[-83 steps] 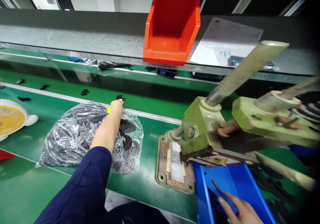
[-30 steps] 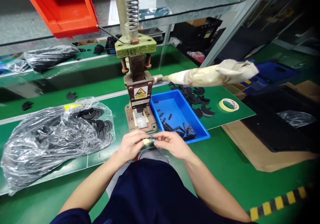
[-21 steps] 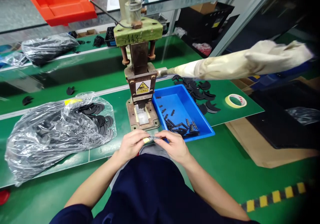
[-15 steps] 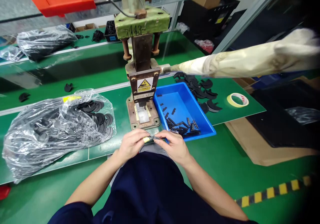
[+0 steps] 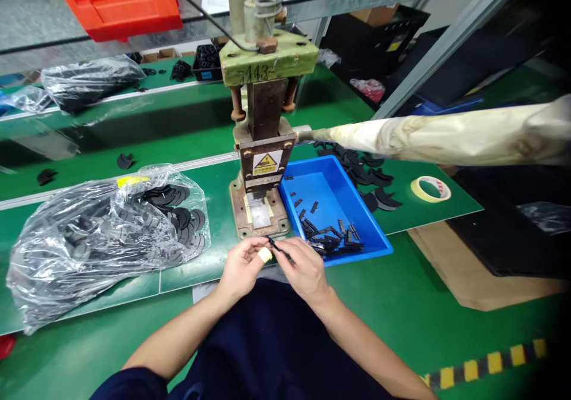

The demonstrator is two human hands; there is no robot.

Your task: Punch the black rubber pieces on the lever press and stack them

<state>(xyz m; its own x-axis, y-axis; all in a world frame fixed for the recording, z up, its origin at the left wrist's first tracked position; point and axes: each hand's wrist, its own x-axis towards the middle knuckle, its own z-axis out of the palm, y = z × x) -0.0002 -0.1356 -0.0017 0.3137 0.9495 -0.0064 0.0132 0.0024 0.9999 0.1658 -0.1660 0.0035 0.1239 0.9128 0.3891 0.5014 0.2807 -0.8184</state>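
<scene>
Between my two hands is a small black strip-like part (image 5: 275,246), pinched by the fingertips of both. My left hand (image 5: 243,266) has a yellow wrap on its thumb and grips the part's left end. My right hand (image 5: 304,267) holds the other end between thumb and fingers. Just beyond them stands a hand press (image 5: 266,162) with a warning label; its metal base (image 5: 236,219) is in front of my fingertips. To the right, a blue tray (image 5: 330,177) holds many small black parts (image 5: 330,238), heaped at its near end.
A clear plastic bag (image 5: 89,233) of black curved pieces lies left. The press's wrapped lever (image 5: 423,135) reaches far right. Behind the tray are loose curved pieces (image 5: 357,165) and a tape roll (image 5: 430,189). A red bin (image 5: 118,2) hangs at upper left.
The black part has turned from nearly level to slanting between my fingers. Both hands have shifted a little and stay together, and the whole view has moved slightly.
</scene>
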